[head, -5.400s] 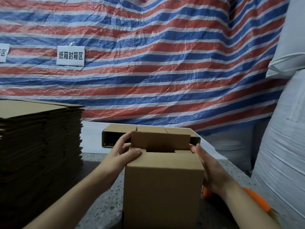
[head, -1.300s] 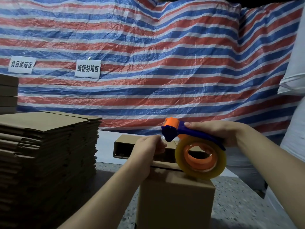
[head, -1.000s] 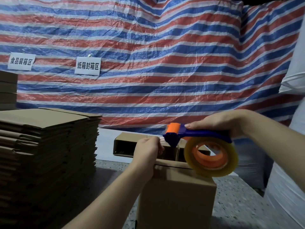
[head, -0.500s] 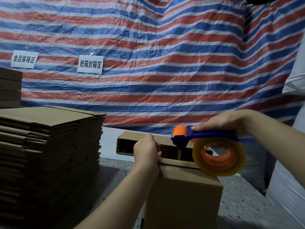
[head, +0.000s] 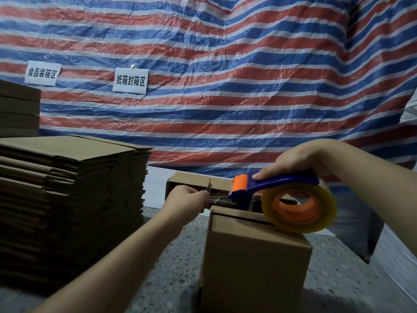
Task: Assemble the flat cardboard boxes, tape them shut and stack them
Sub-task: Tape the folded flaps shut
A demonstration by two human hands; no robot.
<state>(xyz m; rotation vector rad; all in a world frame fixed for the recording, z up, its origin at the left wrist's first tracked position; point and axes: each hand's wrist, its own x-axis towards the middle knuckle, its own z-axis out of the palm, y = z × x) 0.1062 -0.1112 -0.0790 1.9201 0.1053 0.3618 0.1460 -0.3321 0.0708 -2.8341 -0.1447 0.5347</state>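
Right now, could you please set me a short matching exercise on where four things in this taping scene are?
Things:
1. tape dispenser
2. flat cardboard stack
3. upright box
4. loose tape end

Places:
A. pinched by the left hand
B. far left on the table
C. gripped by the right hand
D. standing under the tape roll

Pairs: 1-C, 2-B, 3-D, 4-A

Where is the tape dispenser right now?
The tape dispenser is at centre-right of the head view, gripped by the right hand just above the upright box, while the left hand pinches its tape end.
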